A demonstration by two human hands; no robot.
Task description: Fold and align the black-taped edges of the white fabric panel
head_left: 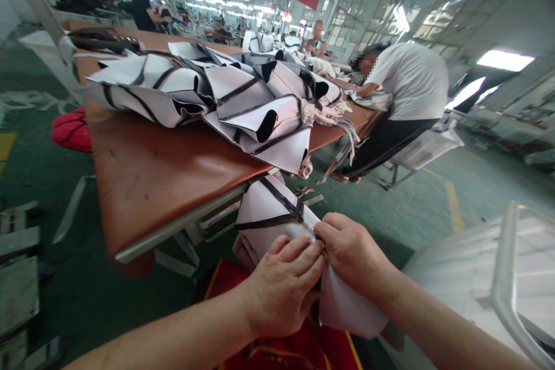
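Note:
A white panel with dark zipper-like strips [271,208] lies across my lap, below the table's near corner. My left hand [286,283] is closed on it, fingers bent over a dark strip and thumb hidden beneath. Right beside it, my right hand [353,254] pinches the panel's edge where the strip ends, its fingertips close to those of my left hand. Part of the panel [347,303] hangs down below my hands. On the table rests a heap of similar white pieces with dark strips [243,89], some of them curled.
The brown-topped table [173,167] stands ahead, with cloth ties [344,127] hanging off its right side. At right is a white bin with a metal frame [451,277]. A person in a light shirt [411,81] bends over the table's far right. A red bundle [71,130] is at left.

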